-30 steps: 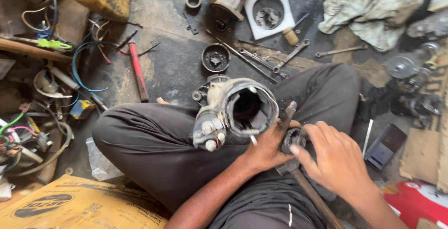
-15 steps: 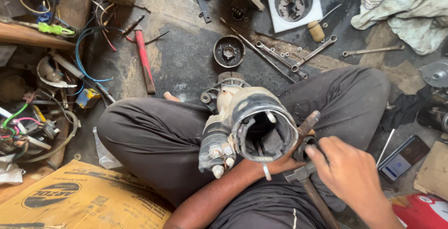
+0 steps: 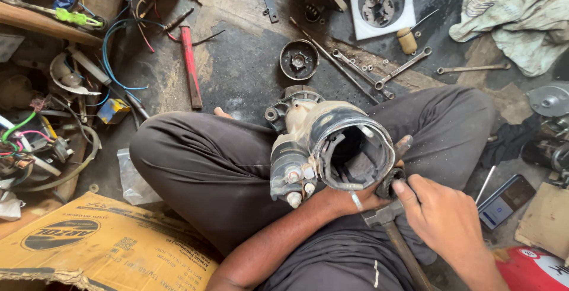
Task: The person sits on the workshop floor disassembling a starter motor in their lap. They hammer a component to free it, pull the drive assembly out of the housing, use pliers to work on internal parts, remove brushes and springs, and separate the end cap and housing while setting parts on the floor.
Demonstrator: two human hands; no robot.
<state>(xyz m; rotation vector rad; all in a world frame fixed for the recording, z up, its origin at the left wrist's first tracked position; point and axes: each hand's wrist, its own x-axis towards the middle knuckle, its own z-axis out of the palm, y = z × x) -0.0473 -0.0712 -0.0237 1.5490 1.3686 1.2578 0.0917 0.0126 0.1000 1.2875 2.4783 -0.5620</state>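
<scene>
A grimy starter motor housing (image 3: 332,149) rests on my crossed legs, its open round end facing up and to the right. My left hand (image 3: 349,201), with a ring on one finger, cups the housing from below. At the lower right rim of the opening, my right hand (image 3: 444,220) pinches a small dark round part (image 3: 388,184). A hammer (image 3: 382,215) lies across my lap under both hands, its wooden handle running toward the bottom edge.
On the floor ahead lie several spanners (image 3: 379,69), a round end cap (image 3: 298,60), a red-handled tool (image 3: 191,66), a white tray (image 3: 403,24) with a metal part and a rag (image 3: 521,12). Tangled wires (image 3: 53,107) sit left, cardboard (image 3: 106,246) lower left, a phone (image 3: 504,199) right.
The housing has turned so its open end faces me more squarely. My right hand has moved in to the rim with the small dark part.
</scene>
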